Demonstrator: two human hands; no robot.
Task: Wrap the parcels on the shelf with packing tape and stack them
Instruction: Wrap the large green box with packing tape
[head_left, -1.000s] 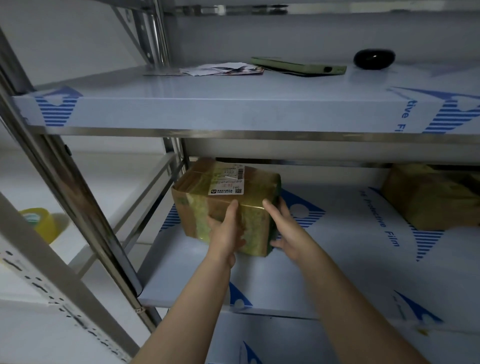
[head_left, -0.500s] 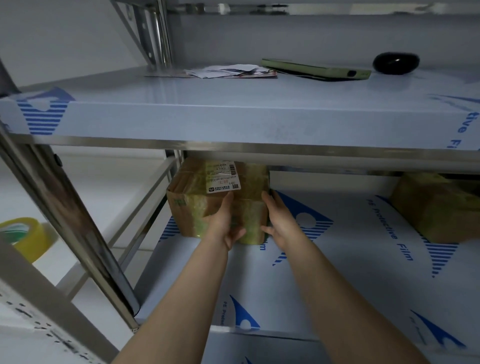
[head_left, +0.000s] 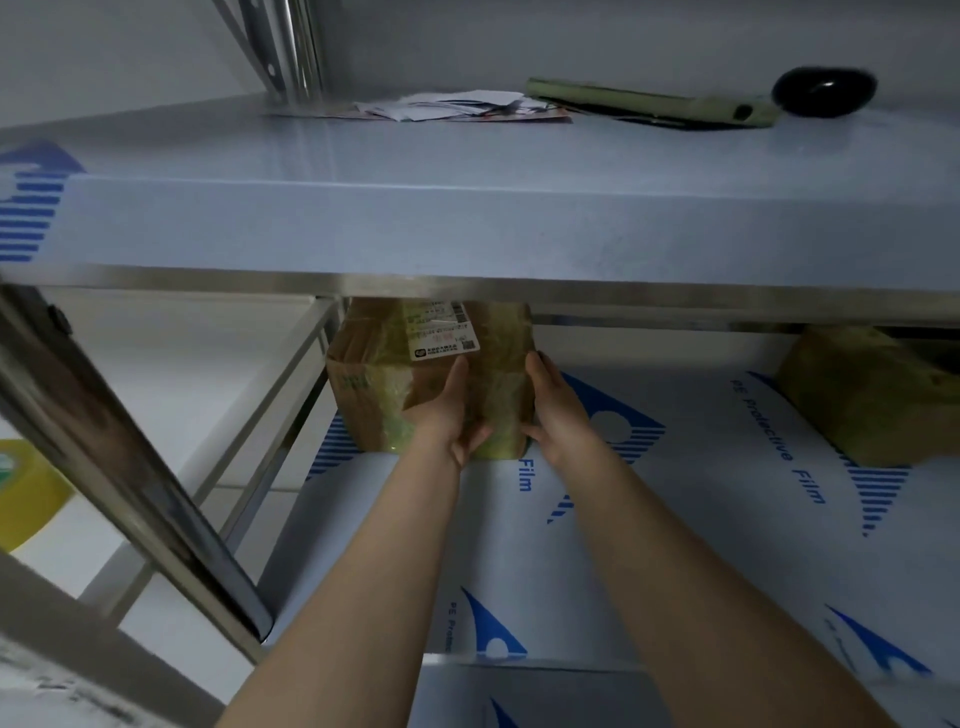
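brown tape-wrapped cardboard parcel (head_left: 374, 395) with a white label (head_left: 444, 338) sits on the film-covered lower shelf (head_left: 675, 530), pressed between left hand (head_left: 447, 413) and right hand (head_left: 560, 410), each grip flat-fingered, uncurled.

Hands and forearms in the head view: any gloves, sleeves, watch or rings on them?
No. The left hand and right hand are ungloved, and the forearms are unsleeved down to the frame's lower edge. No watch, band or ring shows; the undersides are hidden.
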